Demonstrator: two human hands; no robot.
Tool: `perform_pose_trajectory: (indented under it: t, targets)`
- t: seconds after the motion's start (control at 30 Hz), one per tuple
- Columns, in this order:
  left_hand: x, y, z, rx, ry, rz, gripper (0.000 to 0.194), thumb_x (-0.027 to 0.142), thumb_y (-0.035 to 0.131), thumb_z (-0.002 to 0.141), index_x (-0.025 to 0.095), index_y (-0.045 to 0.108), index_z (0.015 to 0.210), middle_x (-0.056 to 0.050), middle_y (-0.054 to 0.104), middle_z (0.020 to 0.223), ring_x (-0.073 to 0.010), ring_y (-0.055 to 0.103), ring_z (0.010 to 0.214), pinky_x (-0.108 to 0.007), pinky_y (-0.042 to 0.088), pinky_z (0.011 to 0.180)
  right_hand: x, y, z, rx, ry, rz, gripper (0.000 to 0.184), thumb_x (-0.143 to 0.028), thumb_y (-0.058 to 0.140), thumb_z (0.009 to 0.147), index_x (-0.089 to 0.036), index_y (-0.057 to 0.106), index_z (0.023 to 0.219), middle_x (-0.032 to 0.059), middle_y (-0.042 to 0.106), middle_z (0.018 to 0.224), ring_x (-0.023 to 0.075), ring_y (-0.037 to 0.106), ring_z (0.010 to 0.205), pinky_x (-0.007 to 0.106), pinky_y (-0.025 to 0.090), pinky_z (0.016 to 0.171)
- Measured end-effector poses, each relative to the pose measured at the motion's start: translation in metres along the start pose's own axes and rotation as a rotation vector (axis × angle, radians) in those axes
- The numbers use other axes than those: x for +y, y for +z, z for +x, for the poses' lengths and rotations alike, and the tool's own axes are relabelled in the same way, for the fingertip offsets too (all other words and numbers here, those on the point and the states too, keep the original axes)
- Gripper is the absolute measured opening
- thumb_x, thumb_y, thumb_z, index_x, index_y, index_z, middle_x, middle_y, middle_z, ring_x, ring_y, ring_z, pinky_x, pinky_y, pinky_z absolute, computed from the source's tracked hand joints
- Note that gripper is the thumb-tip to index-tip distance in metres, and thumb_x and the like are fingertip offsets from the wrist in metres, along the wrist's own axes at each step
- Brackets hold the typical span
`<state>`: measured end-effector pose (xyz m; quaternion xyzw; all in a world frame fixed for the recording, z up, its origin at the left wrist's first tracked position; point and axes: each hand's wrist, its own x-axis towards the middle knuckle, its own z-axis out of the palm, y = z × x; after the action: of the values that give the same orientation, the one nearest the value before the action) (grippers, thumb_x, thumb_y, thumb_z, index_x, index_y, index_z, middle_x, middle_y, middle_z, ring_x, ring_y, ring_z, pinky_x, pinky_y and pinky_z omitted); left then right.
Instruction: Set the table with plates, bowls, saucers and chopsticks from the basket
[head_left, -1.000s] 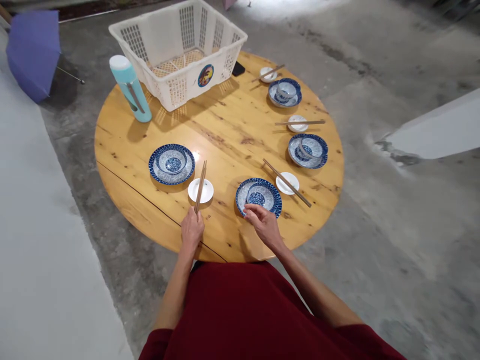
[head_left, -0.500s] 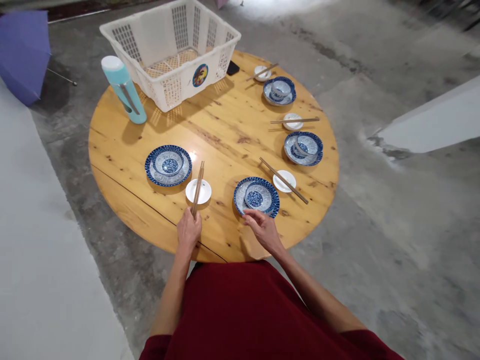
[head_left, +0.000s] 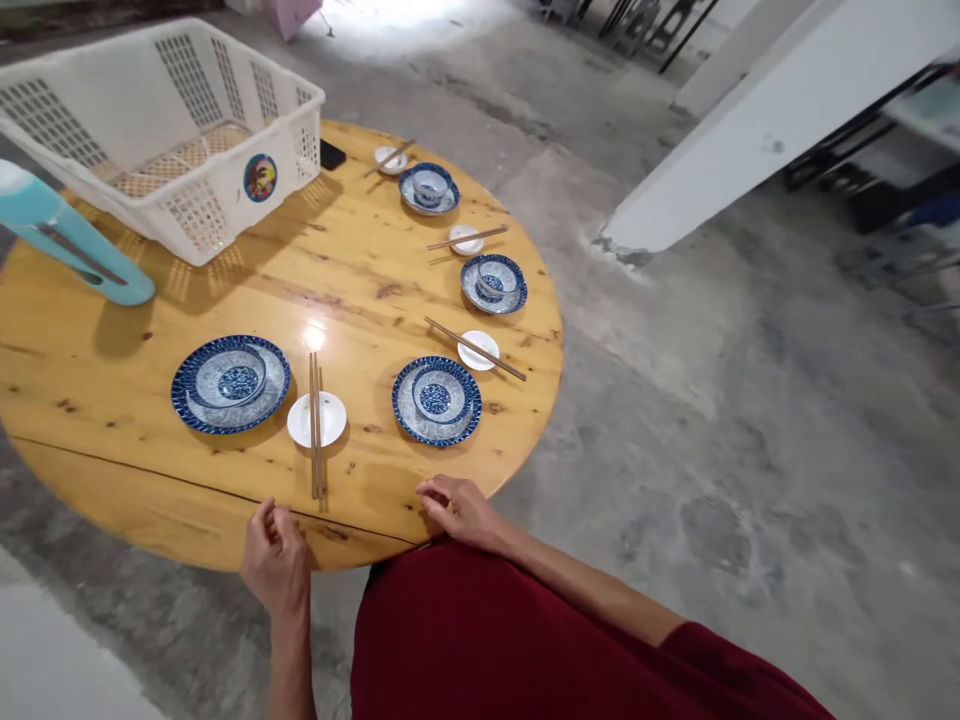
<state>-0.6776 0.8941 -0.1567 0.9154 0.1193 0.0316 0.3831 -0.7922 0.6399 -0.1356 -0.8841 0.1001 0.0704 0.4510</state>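
Note:
My left hand (head_left: 276, 560) is over the near table edge, loosely curled and empty, with a gap between thumb and fingers. Just beyond it, a pair of chopsticks (head_left: 316, 430) rests across a small white dish (head_left: 334, 420). To the left of that dish stands a blue-rimmed plate (head_left: 270, 400) with a patterned bowl (head_left: 238, 380) on it. My right hand (head_left: 459, 510) hovers by the table's near right edge, holding nothing, thumb and fingers apart. It is nearest to another blue-rimmed plate (head_left: 401, 400) carrying a bowl (head_left: 436, 395).
A white plastic basket (head_left: 202, 210) and a tilted-looking turquoise bottle (head_left: 82, 245) stand at the table's left. Other bowls on plates, white dishes (head_left: 480, 350) and chopsticks line the right side. A phone (head_left: 331, 154) lies beside the basket. A white pillar (head_left: 697, 160) rises beyond.
My left hand has let go of the chopsticks, which now lie across the dish, and drawn back. My right hand has pulled back from the plate. The view has swung to the right.

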Motion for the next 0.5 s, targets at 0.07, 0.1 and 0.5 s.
perform_pose_trajectory:
  t: [0.07, 0.1, 0.5]
  targets:
    - [0.001, -0.005, -0.009, 0.016, -0.04, -0.026, 0.04, 0.046, 0.048, 0.093, 0.02, 0.067, 0.116, -0.005, 0.076, 0.095, -0.0202, 0.074, 0.08, -0.032, 0.057, 0.079, 0.003, -0.005, 0.003, 0.0, -0.017, -0.009, 0.023, -0.022, 0.054, 0.093, -0.018, 0.072, 0.107, 0.0081, 0.075, 0.096, 0.0189, 0.069, 0.084, 0.028, 0.051, 0.077]
    - [0.003, -0.007, -0.013, 0.024, -0.055, -0.032, 0.04, 0.046, 0.047, 0.093, 0.021, 0.067, 0.116, -0.006, 0.076, 0.096, -0.0199, 0.074, 0.079, -0.032, 0.057, 0.077, 0.004, -0.009, 0.004, 0.0, -0.03, -0.007, 0.024, -0.021, 0.054, 0.093, -0.018, 0.072, 0.107, 0.0083, 0.075, 0.096, 0.019, 0.069, 0.085, 0.028, 0.051, 0.078]
    - [0.083, 0.04, -0.098, -0.076, -0.077, -0.063, 0.034, 0.052, 0.044, 0.093, 0.03, 0.063, 0.11, -0.007, 0.077, 0.104, -0.0267, 0.076, 0.091, -0.043, 0.059, 0.09, 0.059, -0.087, -0.006, 0.049, -0.129, 0.017, 0.027, -0.023, 0.049, 0.094, -0.022, 0.074, 0.105, 0.0072, 0.077, 0.096, 0.0204, 0.071, 0.088, 0.029, 0.052, 0.08]
